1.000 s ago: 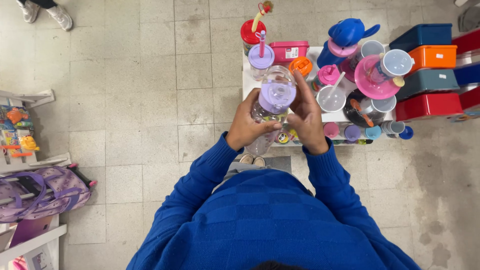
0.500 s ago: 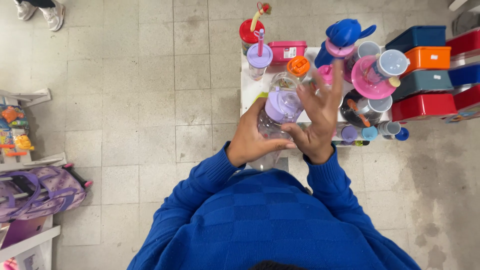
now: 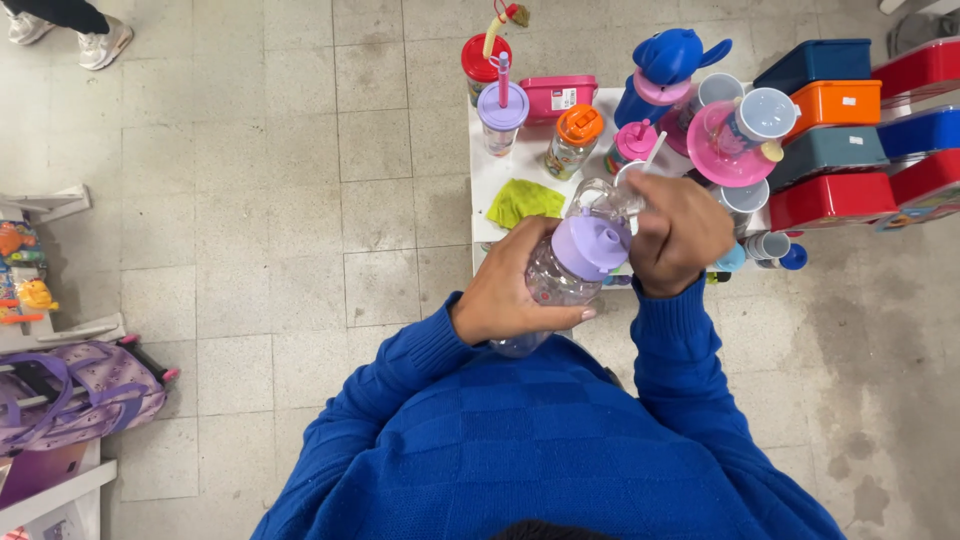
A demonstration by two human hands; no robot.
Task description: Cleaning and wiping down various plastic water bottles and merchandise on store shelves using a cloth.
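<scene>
Head view, centre of frame: left hand wrapped around the body of a clear bottle with a lilac lid, held tilted above the white table's near edge. Right hand curled shut on the bottle's clear flip cap beside the lid. Bottle contents not discernible. Behind: yellow-green cloth, orange-lidded jar, purple-lidded straw cup.

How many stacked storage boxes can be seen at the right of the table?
6: a dark blue box at top, an orange box, a grey-blue box and a red box below it; further right, a red box over a blue box. More may lie beyond the edge.
</scene>
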